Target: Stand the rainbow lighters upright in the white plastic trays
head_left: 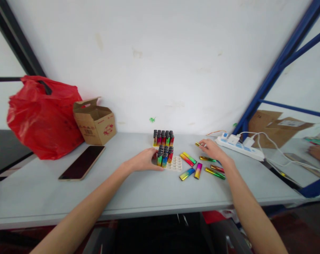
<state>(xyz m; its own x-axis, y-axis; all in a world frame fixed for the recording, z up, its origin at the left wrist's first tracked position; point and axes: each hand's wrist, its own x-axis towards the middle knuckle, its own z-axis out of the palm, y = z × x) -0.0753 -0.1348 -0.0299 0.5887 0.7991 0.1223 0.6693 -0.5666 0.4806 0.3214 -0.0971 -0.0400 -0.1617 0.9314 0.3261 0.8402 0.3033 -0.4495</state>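
Note:
My left hand (143,161) curls around the left side of a white lighter tray (177,164), thumb at the front and fingers behind. Several lighters (164,157) with black tops stand upright in the tray's left part; round holes show on its right. My right hand (211,149) pinches a gold-coloured lighter (197,144) above the table, to the right of the tray. Below and around it lie several loose shiny lighters, among them a pink-and-gold one (198,170), a blue-and-gold one (187,174) and a green one (215,173); no black tops show on these.
Behind the tray stands a second block of upright lighters (163,138). At left are a phone (82,163), an open cardboard box (96,121) and a red plastic bag (45,118). A white power strip (241,148) with cables lies at right, by a blue frame (275,70). Another person's hand (319,154) shows far right.

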